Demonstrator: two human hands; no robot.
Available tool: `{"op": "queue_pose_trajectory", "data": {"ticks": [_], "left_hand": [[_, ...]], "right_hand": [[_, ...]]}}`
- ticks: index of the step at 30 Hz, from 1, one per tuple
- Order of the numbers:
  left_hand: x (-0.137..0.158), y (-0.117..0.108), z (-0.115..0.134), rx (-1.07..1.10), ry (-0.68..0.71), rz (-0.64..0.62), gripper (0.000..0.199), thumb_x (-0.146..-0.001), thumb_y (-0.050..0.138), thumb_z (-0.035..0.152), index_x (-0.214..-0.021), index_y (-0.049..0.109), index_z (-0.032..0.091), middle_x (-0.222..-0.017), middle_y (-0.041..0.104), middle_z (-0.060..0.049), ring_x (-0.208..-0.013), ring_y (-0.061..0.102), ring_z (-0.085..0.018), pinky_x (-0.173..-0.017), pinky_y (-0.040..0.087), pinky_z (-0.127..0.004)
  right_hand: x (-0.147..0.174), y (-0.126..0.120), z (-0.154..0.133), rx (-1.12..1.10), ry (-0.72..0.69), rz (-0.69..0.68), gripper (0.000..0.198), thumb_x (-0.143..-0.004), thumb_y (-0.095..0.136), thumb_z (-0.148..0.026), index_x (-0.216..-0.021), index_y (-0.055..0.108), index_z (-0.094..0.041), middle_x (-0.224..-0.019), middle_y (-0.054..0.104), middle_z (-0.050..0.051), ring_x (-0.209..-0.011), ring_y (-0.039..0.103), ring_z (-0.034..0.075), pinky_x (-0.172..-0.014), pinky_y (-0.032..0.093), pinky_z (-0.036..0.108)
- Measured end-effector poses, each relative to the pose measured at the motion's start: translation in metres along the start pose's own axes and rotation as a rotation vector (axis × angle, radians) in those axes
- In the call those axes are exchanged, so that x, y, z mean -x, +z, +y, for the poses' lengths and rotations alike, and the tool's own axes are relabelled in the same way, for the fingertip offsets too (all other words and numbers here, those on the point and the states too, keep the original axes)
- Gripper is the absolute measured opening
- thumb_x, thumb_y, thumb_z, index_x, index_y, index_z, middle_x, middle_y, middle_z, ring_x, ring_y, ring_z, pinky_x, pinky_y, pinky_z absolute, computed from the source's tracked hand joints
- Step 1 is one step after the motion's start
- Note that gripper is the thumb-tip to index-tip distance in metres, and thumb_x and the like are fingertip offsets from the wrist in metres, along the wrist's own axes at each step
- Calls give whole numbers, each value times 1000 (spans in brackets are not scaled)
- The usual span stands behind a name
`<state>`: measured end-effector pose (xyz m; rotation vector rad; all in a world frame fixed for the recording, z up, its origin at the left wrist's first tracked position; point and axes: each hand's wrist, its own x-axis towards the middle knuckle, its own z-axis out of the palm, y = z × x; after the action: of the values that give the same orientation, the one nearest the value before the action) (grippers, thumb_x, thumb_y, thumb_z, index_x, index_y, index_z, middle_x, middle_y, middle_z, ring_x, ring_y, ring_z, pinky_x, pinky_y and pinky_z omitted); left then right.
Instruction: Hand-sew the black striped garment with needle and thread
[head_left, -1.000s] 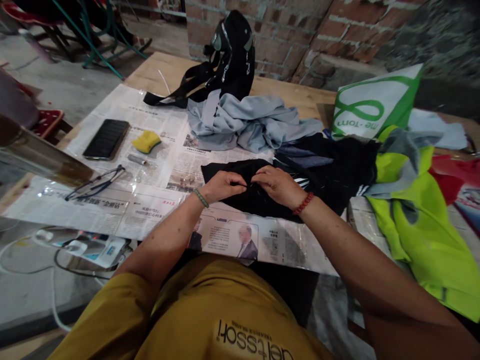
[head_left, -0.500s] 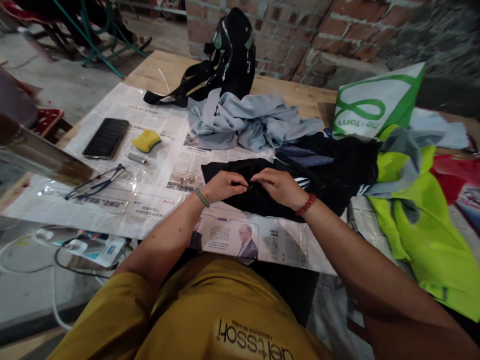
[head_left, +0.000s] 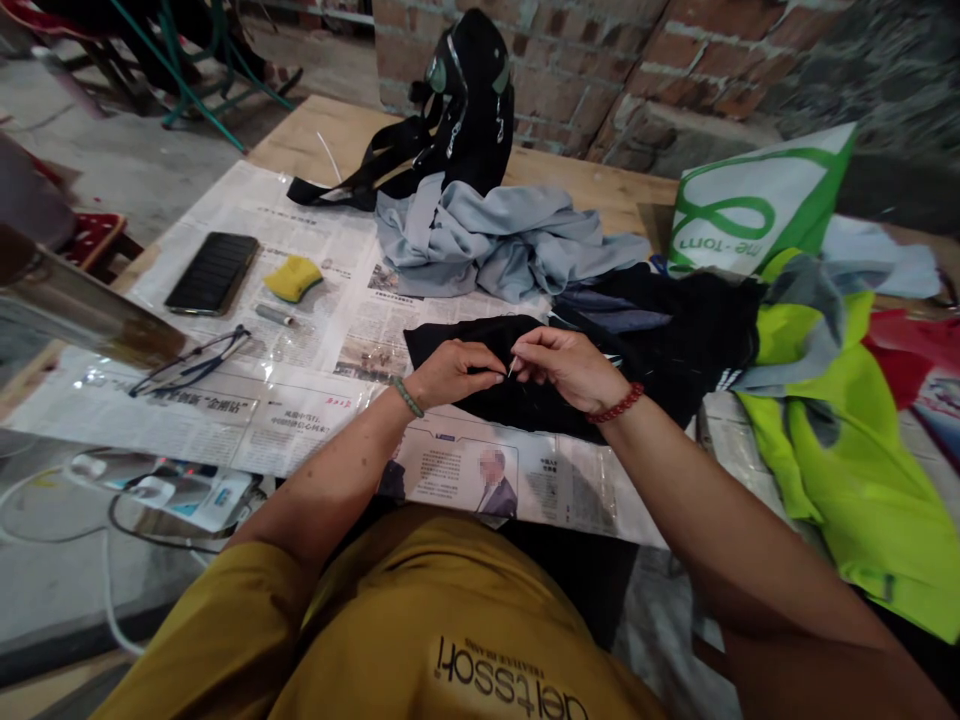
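Note:
Black cloth, part of a garment with white stripes, lies spread on the newspaper in front of me. My left hand, with a green bead bracelet, pinches a bit of this cloth between thumb and fingers. Close beside it, my right hand, with a red bead bracelet, has its fingertips closed on a thin, pale, shiny sliver that looks like a sewing needle. The fingertips of both hands almost meet just above the cloth. Any thread is too fine to make out.
Newspaper covers the wooden table. To the left are a phone, a sponge, a thread spool, glasses and a bottle. A backpack, grey cloth and yellow vest lie around.
My right hand has turned and lifted slightly from the black cloth, and the needle now shows between its fingertips. My left hand has shifted a little to the right.

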<state>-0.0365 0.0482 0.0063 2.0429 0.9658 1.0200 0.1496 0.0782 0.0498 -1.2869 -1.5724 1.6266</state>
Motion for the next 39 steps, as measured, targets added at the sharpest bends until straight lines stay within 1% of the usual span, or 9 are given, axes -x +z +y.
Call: {"op": "queue_pose_trajectory", "data": {"ticks": [7, 12, 19, 23, 28, 30, 32, 35, 39], "left_hand": [[1, 0, -2, -72, 32, 9, 12, -80, 60, 22, -83, 71, 19, -73, 67, -1, -67, 60, -10, -71, 46, -24], [1, 3, -2, -110, 61, 17, 13, -81, 58, 22, -83, 70, 20, -70, 67, 0, -68, 60, -10, -74, 44, -25], [1, 10, 0, -167, 9, 26, 12, -80, 58, 22, -80, 70, 21, -71, 67, 0, -71, 61, -12, -79, 41, -28], [1, 11, -3, -169, -25, 126, 11, -80, 58, 21, -79, 69, 20, -74, 68, -1, -72, 60, -11, -78, 42, -27], [-1, 5, -6, -14, -106, 166, 11, -77, 59, 22, -76, 69, 17, -76, 67, -2, -71, 58, -11, -71, 44, -24], [-1, 3, -6, 70, -184, 189, 12, -76, 59, 24, -76, 68, 16, -74, 66, -1, -69, 57, -10, -67, 43, -23], [-1, 2, -6, 153, -277, 204, 13, -75, 60, 26, -75, 67, 15, -69, 64, 0, -64, 54, -9, -63, 42, -22], [-2, 2, -7, 272, -375, 195, 16, -73, 61, 28, -73, 66, 13, -63, 59, 2, -59, 49, -8, -58, 38, -21], [-3, 2, -9, 361, -407, 178, 14, -69, 63, 27, -69, 65, 13, -60, 55, 4, -57, 46, -7, -56, 35, -21]], "right_hand": [[-4, 9, 2, 278, -80, 83, 22, -75, 59, -35, -65, 53, -17, -45, 45, -6, -42, 40, 6, -44, 32, 19], [-2, 10, 0, 311, -83, 48, 21, -77, 55, -32, -64, 49, -17, -43, 42, -7, -40, 35, 6, -43, 26, 19], [0, 7, 5, 295, -122, 17, 23, -75, 55, -36, -64, 50, -17, -45, 42, -7, -42, 35, 6, -44, 27, 20], [2, 11, 12, 339, -137, 9, 23, -75, 55, -35, -62, 51, -17, -48, 42, -6, -44, 36, 6, -44, 27, 20], [0, 9, 16, 474, -216, 39, 25, -81, 50, -36, -67, 59, -17, -57, 54, -2, -52, 47, 10, -52, 37, 22], [2, 5, 13, 542, -315, 124, 23, -83, 48, -33, -80, 65, -18, -72, 63, 1, -63, 54, 12, -60, 42, 25], [9, 3, 9, 587, -449, 307, 23, -84, 48, -30, -94, 65, -20, -89, 66, 5, -73, 58, 16, -67, 46, 28], [32, 9, 10, 607, -609, 551, 21, -85, 49, -29, -97, 64, -21, -94, 65, 8, -81, 60, 19, -71, 48, 32], [60, 29, 36, 540, -656, 533, 14, -84, 50, -27, -90, 63, -23, -78, 64, 5, -72, 61, 18, -69, 50, 33]]}}
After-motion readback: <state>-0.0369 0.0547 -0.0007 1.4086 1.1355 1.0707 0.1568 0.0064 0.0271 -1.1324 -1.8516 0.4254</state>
